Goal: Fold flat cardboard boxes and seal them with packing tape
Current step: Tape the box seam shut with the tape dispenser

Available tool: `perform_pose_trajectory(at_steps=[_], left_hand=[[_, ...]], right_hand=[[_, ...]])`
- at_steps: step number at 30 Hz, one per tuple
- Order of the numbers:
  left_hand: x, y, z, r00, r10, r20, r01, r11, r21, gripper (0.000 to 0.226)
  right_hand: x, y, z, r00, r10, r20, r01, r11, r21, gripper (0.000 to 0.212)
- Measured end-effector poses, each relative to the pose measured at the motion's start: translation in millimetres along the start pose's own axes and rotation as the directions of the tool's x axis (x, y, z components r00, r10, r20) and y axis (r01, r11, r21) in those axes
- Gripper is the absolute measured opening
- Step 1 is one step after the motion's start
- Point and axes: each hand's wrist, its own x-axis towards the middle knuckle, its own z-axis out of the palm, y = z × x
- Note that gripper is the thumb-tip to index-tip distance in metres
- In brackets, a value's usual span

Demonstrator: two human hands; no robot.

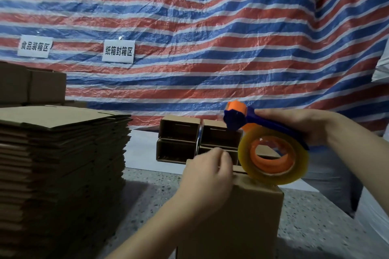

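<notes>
A: While the right hand (303,126) curls its fingers (273,114) round the blue handle of the tape dispenser (252,124), where does the roll sit?

B: The yellowish tape roll (273,160) on its orange hub rests against the far top edge of the folded cardboard box (237,216), which stands upright on the speckled surface (151,191) right in front of the person

A: And the left hand (207,176)?

B: It lies on the top of the same box, just left of the roll, fingers bent and drawn together near the thumb; whether they pinch a tape end I cannot tell, that part is blurred

A: What else is around?

B: A tall stack of flat cardboard boxes (63,164) stands at the left. Behind the box, four assembled boxes (179,139) lie on their sides with open ends facing the camera. A red, white and blue striped tarp (210,38) hangs behind, carrying two white paper signs (118,51)
</notes>
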Motion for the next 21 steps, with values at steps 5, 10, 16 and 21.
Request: perform_pose_trajectory(at_steps=[5, 10, 16, 21], left_hand=[[22, 3, -27, 0.872, -0.484, 0.074, 0.39, 0.595, -0.703, 0.051], [27, 2, -34, 0.856, -0.503, 0.119, 0.352, 0.399, -0.847, 0.05], [31, -4, -36, 0.845, -0.515, 0.143, 0.383, 0.398, -0.833, 0.033], [32, -10, -32, 0.877, -0.458, 0.144, 0.384, 0.489, -0.783, 0.022]], right_hand=[[7, -18, 7, 0.995, 0.037, 0.09, -0.026, 0.993, -0.117, 0.087], [12, -27, 12, 0.994, 0.05, 0.101, -0.028, 0.977, -0.213, 0.088], [15, -27, 12, 0.993, 0.07, 0.1, -0.047, 0.975, -0.219, 0.089], [18, -32, 13, 0.988, 0.093, 0.121, -0.062, 0.97, -0.236, 0.087]])
